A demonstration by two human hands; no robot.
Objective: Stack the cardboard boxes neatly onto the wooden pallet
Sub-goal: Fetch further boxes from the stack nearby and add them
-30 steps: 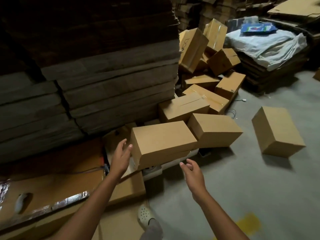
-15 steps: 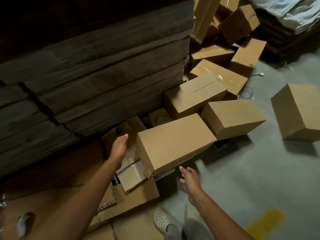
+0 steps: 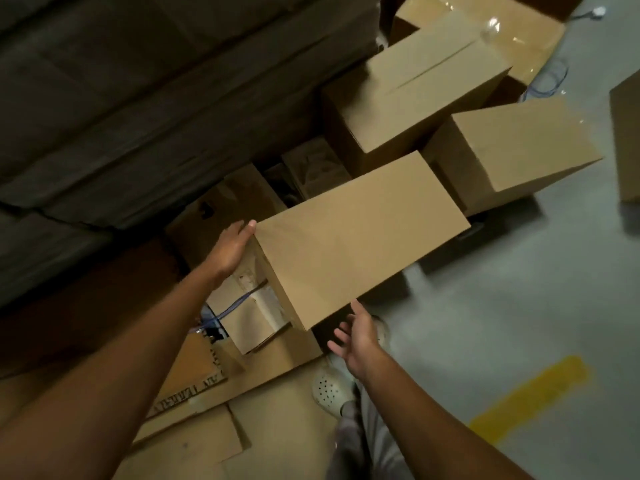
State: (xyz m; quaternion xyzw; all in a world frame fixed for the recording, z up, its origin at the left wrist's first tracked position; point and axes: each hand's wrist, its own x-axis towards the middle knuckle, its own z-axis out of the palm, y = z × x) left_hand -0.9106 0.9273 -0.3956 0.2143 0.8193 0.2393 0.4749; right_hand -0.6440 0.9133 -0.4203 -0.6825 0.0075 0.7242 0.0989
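A long brown cardboard box (image 3: 356, 237) lies tilted in the middle of the view, resting on smaller clutter. My left hand (image 3: 230, 247) touches its left end with straight fingers, the fingertips at the top corner. My right hand (image 3: 356, 337) hovers open just under the box's near lower corner, fingers spread, a small gap from the cardboard. Two more closed boxes lie behind it: one (image 3: 519, 150) to the right and one (image 3: 415, 88) further back. No wooden pallet is in view.
A tall dark stack of flat cardboard sheets (image 3: 156, 98) fills the left and top. Flattened cardboard (image 3: 270, 438) covers the floor near my feet, with a small taped package (image 3: 249, 317) beside the box. Grey concrete floor (image 3: 519, 306) with a yellow mark (image 3: 530, 396) lies right.
The view has closed in on the long box. My left hand has reached its left end and now touches it. My right hand has moved up under its near corner.
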